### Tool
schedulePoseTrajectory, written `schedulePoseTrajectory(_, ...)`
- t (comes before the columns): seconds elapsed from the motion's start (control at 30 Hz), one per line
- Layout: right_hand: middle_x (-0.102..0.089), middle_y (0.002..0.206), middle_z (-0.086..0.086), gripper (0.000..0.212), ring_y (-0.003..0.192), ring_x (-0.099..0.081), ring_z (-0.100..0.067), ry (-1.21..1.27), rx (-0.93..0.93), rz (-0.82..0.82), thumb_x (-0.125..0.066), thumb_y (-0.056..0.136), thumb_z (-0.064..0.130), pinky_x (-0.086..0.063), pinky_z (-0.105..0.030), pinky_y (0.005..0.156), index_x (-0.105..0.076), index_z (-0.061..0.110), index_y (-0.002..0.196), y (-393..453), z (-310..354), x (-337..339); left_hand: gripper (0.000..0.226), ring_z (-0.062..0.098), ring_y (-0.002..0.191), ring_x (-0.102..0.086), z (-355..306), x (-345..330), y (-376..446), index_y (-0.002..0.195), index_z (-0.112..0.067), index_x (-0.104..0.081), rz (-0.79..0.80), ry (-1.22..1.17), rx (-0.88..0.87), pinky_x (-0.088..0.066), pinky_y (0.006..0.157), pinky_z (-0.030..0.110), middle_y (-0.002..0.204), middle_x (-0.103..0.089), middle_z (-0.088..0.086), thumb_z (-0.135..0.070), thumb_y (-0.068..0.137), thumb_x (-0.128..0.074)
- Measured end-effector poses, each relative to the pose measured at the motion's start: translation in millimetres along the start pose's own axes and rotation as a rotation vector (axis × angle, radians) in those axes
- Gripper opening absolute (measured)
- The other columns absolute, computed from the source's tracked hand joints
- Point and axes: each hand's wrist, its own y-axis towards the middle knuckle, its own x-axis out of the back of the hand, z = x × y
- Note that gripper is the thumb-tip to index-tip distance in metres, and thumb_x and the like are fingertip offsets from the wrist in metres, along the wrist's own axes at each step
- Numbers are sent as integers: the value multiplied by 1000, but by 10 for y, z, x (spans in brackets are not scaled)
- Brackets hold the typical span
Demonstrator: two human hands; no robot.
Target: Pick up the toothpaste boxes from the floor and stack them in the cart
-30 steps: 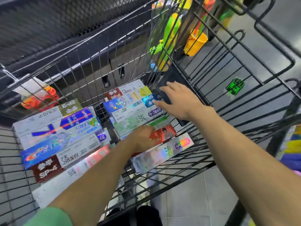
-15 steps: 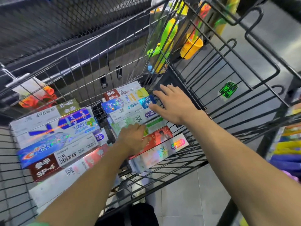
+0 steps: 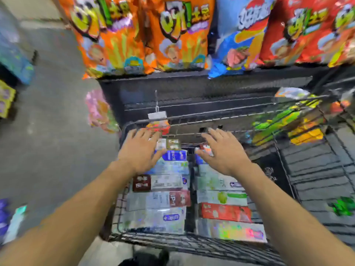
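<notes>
we see left hand (image 3: 141,150) flat, fingers spread, holding nothing, over far end of left row | right hand (image 3: 223,151) same, empty, over right row | toothpaste boxes (image 3: 165,182) lie in two side-by-side rows inside cart (image 3: 192,244) | snack bags (image 3: 172,33) on shelf beyond | frame blurred

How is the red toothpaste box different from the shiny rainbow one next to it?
The red toothpaste box is solid red; the rainbow box is silvery with shimmering colours. The rainbow box lies nearer the cart's near edge and looks longer. Both lie flat, side by side, in the right-hand stack.
</notes>
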Motion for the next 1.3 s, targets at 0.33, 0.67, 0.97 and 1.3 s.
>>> schedulePoseTrajectory(0.33,-52,143,-22,66,131,-49,-38,-15,581,-154,-57,95,57,-36,-47,112,-55,7,139,1070,3078,716,73,30,117,-60,2291,225,-2246,135,-13,-60,-17,21,618,-44,99,45,131,-65,9,-63,93,-27)
schedulePoseTrajectory(0.67,-35,160,-9,69,144,-34,-27,-151,953,-6,-38,96,68,-26,-39,117,-40,24,149,1018,6580,-35,79,34,123,-59,3680,-668,-5321,141,-13,-56,64,-125,1095,-43,103,53,142,-58,13,-62,89,-23)
schedulePoseTrajectory(0.97,-37,159,-5,69,143,-34,-28,-193,1171,105,-43,94,68,-24,-38,116,-41,26,148,897,8541,-1617,76,29,144,-37,3910,-2340,-6904,154,-22,-33,257,-176,1382,-28,117,50,160,-38,6,-66,96,-12)
schedulePoseTrajectory(1.3,-38,158,-8,82,144,-35,-29,-260,1334,177,-33,88,75,-28,-41,117,-40,22,150,1130,9404,-4055,71,28,144,-34,3962,-4656,-7018,155,-19,-32,223,-221,1538,-24,118,49,162,-34,6,-62,99,-22)
